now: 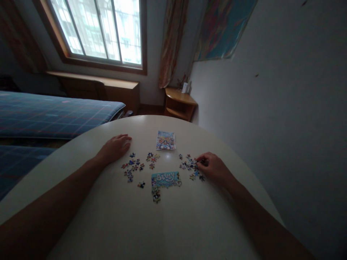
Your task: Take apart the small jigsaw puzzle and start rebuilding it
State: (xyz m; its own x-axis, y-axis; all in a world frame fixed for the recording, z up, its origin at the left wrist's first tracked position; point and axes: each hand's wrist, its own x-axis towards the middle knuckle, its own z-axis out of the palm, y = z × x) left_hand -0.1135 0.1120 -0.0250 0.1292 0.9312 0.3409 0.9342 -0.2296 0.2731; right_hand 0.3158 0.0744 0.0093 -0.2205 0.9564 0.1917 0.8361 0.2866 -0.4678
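Observation:
My left hand lies flat on the white table with its fingers stretched out, beside a loose group of jigsaw puzzle pieces. On the right, my right hand is closed in a pinch on a puzzle piece, mostly hidden by the fingers. Under and beside those fingertips is another scatter of pieces. Between the hands sits a partly joined puzzle section with a light blue lettered top and a short strip running down its left side. A single piece lies left of it.
A colourful picture sheet lies farther back on the round table. A few more pieces are in front of it. Beyond the table stand a bed with a blue plaid mattress and a small wooden corner shelf. A wall rises at the right.

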